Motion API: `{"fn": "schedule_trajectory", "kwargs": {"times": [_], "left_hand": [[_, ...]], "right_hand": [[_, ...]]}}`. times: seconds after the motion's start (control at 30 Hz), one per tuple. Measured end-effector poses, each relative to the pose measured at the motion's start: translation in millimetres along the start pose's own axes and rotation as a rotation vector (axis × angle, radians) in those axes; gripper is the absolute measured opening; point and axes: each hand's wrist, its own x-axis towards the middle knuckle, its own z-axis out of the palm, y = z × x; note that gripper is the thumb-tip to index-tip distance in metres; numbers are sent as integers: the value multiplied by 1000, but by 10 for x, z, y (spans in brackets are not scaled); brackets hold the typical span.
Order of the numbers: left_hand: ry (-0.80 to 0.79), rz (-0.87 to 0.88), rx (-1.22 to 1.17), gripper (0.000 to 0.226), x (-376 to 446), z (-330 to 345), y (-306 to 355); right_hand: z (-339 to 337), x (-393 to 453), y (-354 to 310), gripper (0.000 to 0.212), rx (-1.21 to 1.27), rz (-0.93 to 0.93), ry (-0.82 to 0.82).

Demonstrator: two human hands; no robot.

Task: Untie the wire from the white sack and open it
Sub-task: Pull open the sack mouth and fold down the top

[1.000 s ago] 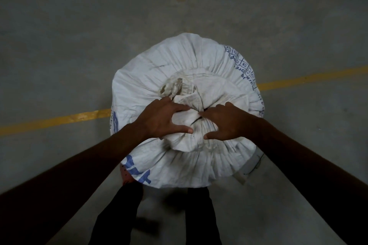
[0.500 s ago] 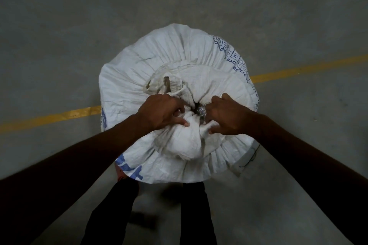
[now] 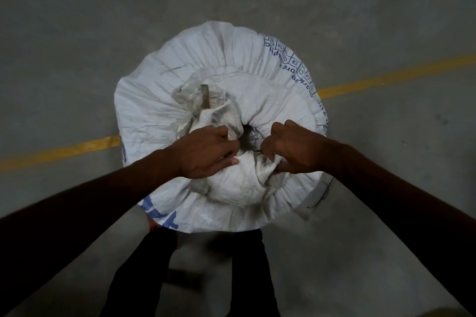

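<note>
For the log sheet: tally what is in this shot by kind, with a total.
White sack: 1
Hands gripping its gathered mouth: 2 (left hand, right hand)
Yellow floor line: 1
Thin dark wire hanging at the sack's right edge: 1
Total: 5

My left hand (image 3: 206, 152) covers the gathered cloth on the left of the white sack's (image 3: 164, 100) mouth, and my curled fingertips are tucked into the folds, out of sight. My right hand (image 3: 293, 148) hides the cloth under it in the same way. In the dark opening (image 3: 251, 136) between my hands something shiny glints, too small and dim to name. A thin dark strand (image 3: 322, 194) trails off the sack's near right edge; I cannot tell whether it is the wire. The blue print (image 3: 293, 62) on the far right curves away, and is only partly readable. My forearms run off the picture's edges.
</note>
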Motion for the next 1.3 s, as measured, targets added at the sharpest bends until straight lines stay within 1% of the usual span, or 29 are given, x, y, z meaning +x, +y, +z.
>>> {"fn": "schedule_trajectory", "kwargs": {"times": [0.07, 0.13, 0.17, 0.27, 0.3, 0.33, 0.4, 0.47, 0.5, 0.6, 0.7, 0.77, 0.8, 0.83, 0.93, 0.97, 1.0, 1.03, 1.1, 1.17, 1.23, 1.27, 1.3], "left_hand": [[18, 2, 40, 28, -1, -26, -21], [17, 15, 34, 30, 3, -40, -40], [14, 14, 15, 34, 5, -39, -43], [-10, -20, 15, 67, 10, -26, -60], [-13, -5, 46, 73, 7, -23, -68], [-16, 27, 84, 75, 0, -29, -74], [-58, 101, 144, 73, -18, -79, -65], [-122, 158, 166, 69, -48, -133, -40], [-125, 189, 166, 68, -68, -152, -26], [-94, 281, 157, 68, -110, -196, 10], [-158, 353, 60, 68, -153, -196, 41], [-202, 320, -5, 63, -208, -188, 74], [-214, 298, 0, 61, -236, -186, 87], [-226, 287, 27, 64, -260, -184, 95], [-249, 274, 93, 78, -337, -153, 94], [-248, 255, 79, 79, -371, -144, 92], [-256, 223, 56, 79, -402, -139, 88], [-267, 181, 33, 77, -432, -141, 84], [-282, 76, 6, 76, -502, -152, 82], [-302, -34, 50, 87, -569, -156, 96], [-331, -142, 125, 97, -615, -137, 137], [-341, -189, 153, 102, -625, -115, 168], [-353, -237, 163, 107, -628, -92, 202]], "right_hand": [[13, -30, 6, 33, 21, -7, 28], [-3, -47, -15, 45, 7, 7, 4], [-8, -52, -29, 56, -5, 27, -18], [-56, -64, -107, 100, -84, 138, -94], [-74, -70, -138, 107, -105, 153, -92], [-91, -71, -164, 109, -125, 150, -78], [-104, -62, -184, 107, -197, 85, -45], [-86, -50, -207, 99, -278, -18, -28], [-61, -51, -218, 96, -300, -65, -16], [-52, -60, -233, 88, -296, -128, -13], [-49, -33, -225, 72, -224, -212, 85], [-43, -29, -233, 67, -189, -276, 113], [-50, -26, -243, 68, -202, -295, 99], [-50, -19, -251, 70, -220, -285, 47], [-74, -24, -281, 90, -218, -80, -294], [-64, -34, -273, 97, -224, -29, -356], [-51, -50, -265, 101, -231, -2, -368], [-27, -72, -261, 103, -234, 7, -343], [-8, -116, -259, 98, -241, -25, -253], [10, -136, -253, 88, -256, -79, -190], [21, -136, -252, 84, -311, -160, -113], [22, -134, -251, 85, -349, -190, -114], [32, -132, -250, 88, -383, -196, -158]]}}
